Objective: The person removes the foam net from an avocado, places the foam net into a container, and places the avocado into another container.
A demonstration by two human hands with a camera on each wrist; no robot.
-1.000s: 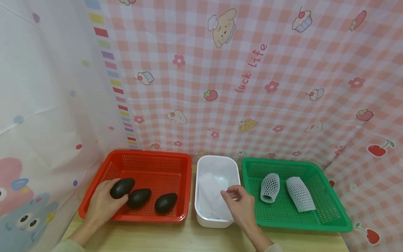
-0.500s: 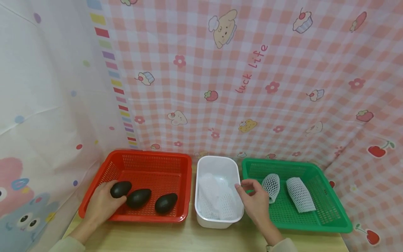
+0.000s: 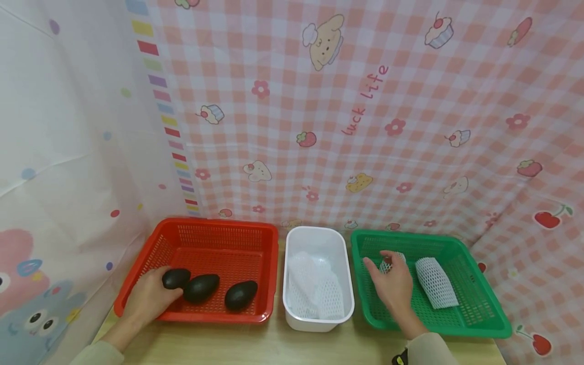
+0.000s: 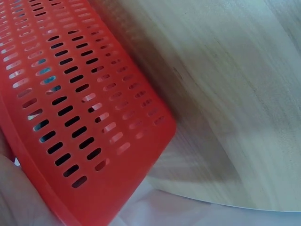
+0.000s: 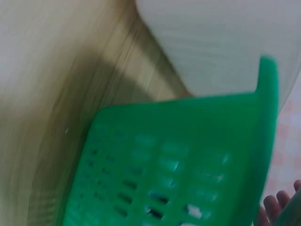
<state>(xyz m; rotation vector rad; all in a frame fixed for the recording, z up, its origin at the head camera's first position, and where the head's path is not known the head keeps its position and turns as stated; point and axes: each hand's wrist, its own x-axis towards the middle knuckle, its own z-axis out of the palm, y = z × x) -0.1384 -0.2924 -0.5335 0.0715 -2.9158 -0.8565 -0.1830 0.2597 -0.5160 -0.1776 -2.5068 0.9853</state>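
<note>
My left hand [image 3: 148, 299] grips a dark avocado [image 3: 176, 279] at the left side of the red basket [image 3: 228, 314]. Two more avocados lie to its right, a middle one [image 3: 202, 289] and a right one [image 3: 241, 295]. Over the green basket [image 3: 438, 327], my right hand [image 3: 394, 284] has its thumb and fingers spread apart. It partly hides a white foam net sleeve [image 3: 400, 258]; whether it touches the sleeve I cannot tell. A second foam net sleeve [image 3: 435, 282] lies farther right in that basket.
Between the baskets stands a white bin [image 3: 318, 324] with several foam nets [image 3: 315, 286] inside. Behind everything hangs a checked curtain [image 3: 283, 111]. In the wrist views, perforated basket walls stand close to each hand on the wooden table [image 4: 225, 84].
My right hand has moved right, from over the white bin to over the green basket, and its fingers have spread. The left hand has lowered the avocado slightly.
</note>
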